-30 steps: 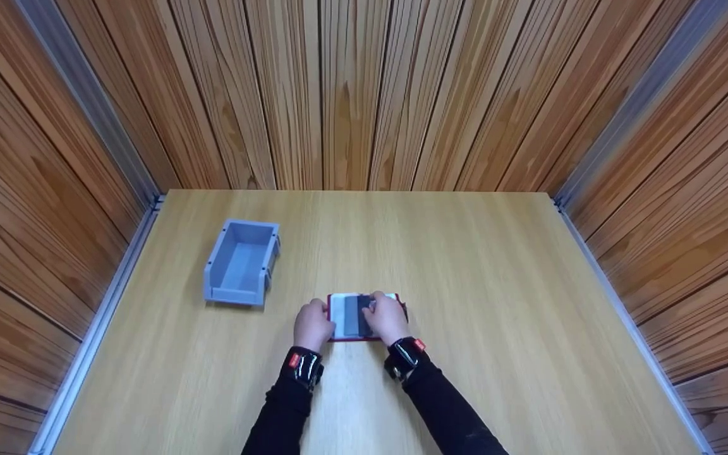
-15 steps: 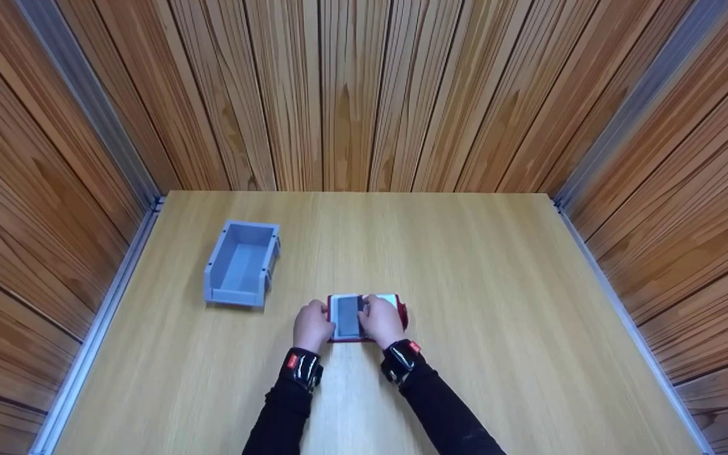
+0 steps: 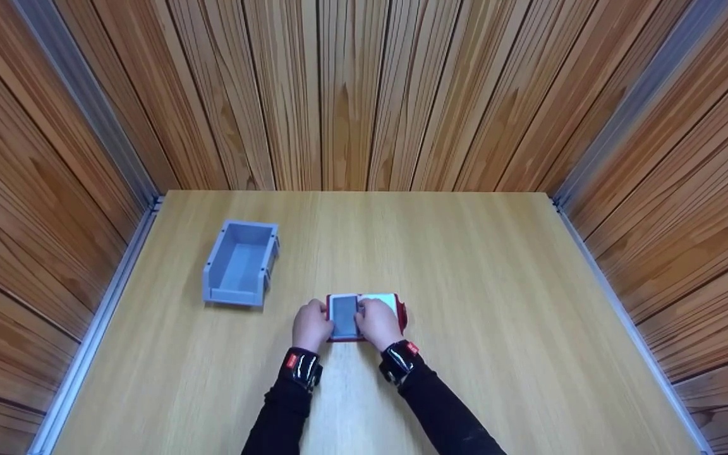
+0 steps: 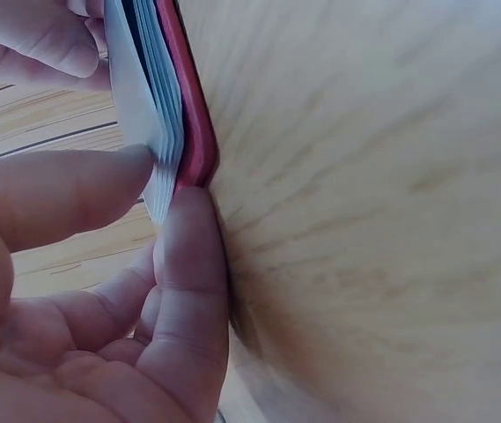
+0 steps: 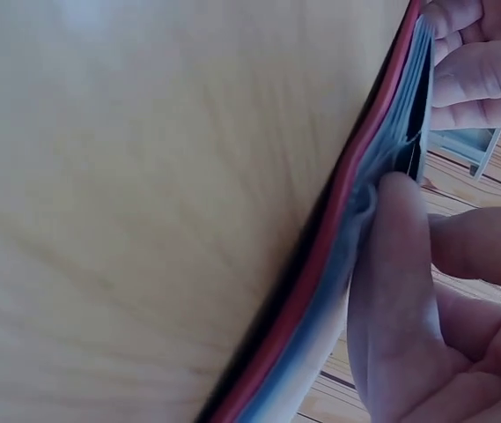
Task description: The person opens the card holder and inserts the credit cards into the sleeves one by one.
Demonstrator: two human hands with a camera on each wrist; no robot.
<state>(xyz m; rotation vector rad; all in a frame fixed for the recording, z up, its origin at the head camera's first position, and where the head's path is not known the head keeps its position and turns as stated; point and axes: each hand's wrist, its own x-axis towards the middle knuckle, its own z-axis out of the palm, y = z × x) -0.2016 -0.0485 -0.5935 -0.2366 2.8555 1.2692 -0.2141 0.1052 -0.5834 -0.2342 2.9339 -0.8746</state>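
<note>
**Both hands on the red booklet, pages pinched at mid-table**

I've got the red-covered booklet (image 3: 364, 316) lying flat on the pale wooden table (image 3: 478, 303), near my edge and about midway across. My left hand (image 3: 311, 326) pinches its left corner: the wrist view shows my thumb on the thin stack of smooth white-blue leaves and a finger tucked against the rounded red cover. My right hand (image 3: 378, 323) is curled over the middle, fingertips (image 5: 391, 229) pressing into the sheaf of glossy pages, which bow a little above the stiff red edge. Between my hands a grey rectangular page (image 3: 344, 315) faces up; a paler white page shows to the right.

The tabletop is light oak grain, matte and smooth. Off to my left, well apart from the booklet, sits a blue-grey plastic bin (image 3: 241, 272), rectangular, open-topped, with ribbed sides. Warm, striped wooden planks (image 3: 351, 95) wall the table in.
</note>
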